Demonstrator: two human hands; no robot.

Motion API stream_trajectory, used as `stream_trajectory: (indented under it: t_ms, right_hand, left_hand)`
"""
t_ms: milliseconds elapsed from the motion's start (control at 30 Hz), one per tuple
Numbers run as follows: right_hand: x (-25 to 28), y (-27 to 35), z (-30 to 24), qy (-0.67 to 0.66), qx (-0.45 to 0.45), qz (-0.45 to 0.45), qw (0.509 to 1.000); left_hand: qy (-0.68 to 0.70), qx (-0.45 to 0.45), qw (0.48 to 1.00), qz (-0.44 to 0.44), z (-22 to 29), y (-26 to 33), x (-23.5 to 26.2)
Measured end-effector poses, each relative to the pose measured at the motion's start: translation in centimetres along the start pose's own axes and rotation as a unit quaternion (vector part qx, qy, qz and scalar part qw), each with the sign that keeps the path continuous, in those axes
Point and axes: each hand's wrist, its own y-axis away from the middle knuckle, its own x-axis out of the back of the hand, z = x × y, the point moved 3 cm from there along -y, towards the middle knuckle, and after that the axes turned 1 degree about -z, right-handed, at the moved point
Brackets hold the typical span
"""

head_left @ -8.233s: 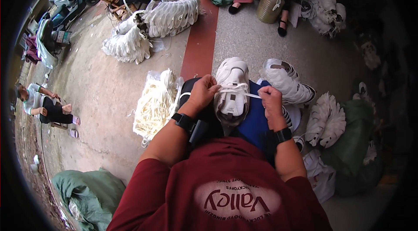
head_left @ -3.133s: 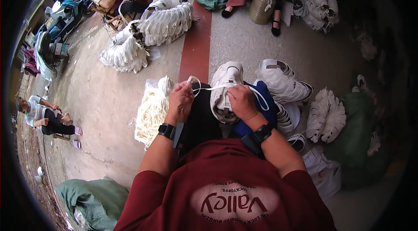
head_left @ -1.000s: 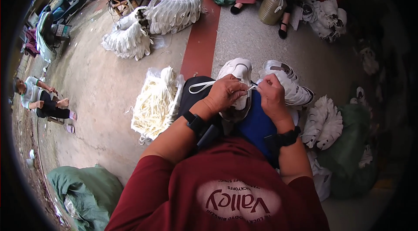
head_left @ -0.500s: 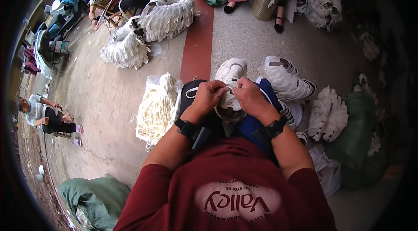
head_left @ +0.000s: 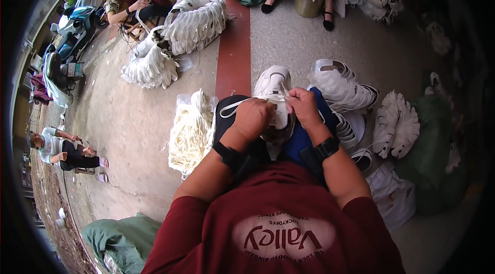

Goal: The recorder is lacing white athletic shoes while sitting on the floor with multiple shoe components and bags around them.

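Observation:
A white sneaker [head_left: 271, 80] rests on my lap, its toe pointing away from me and its tongue [head_left: 281, 115] toward me. My left hand [head_left: 254, 117] is closed over the left side of the lacing, and a loop of white shoelace [head_left: 225, 110] sticks out to its left. Its fingertips are partly hidden. My right hand [head_left: 303, 107] pinches a length of the lace at the right side of the shoe's opening, with the thumb and fingers together.
A bundle of cream laces [head_left: 191, 132] lies left of my knee. More white sneakers [head_left: 343, 88] stand at my right, beside white shoe pieces [head_left: 396, 125] and a green sack [head_left: 430, 150]. Strung shoe uppers [head_left: 193, 29] lie ahead. Several people sit nearby, one person [head_left: 62, 147] at far left.
My right hand has moved a little right, drawing the lace away from the shoe's middle. My left hand has turned, back upward, and shifted slightly right and toward me.

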Motion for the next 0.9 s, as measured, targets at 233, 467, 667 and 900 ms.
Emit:
stream_trajectory:
  t_ms: [233, 467, 667, 900]
  right_hand:
    - [1.9, 2.7, -1.4, -0.126, 0.035, 0.066, 0.989]
    - [2.6, 3.5, 0.4, -0.175, -0.016, 0.079, 0.981]
    - [2.9, 3.7, 1.4, -0.175, -0.008, 0.072, 0.982]
    - [3.2, 4.0, 2.2, -0.195, -0.021, 0.085, 0.977]
  left_hand:
    - [0.006, 0.049, 0.998, 0.048, -0.5, 0.6, -0.5]
    - [-0.027, 0.044, 0.998, 0.037, -0.3, 0.0, -0.2]
    - [-0.088, 0.031, 0.996, -0.006, -0.4, -0.5, -1.4]
    - [0.057, 0.073, 0.994, -0.062, -1.5, 0.0, -1.5]
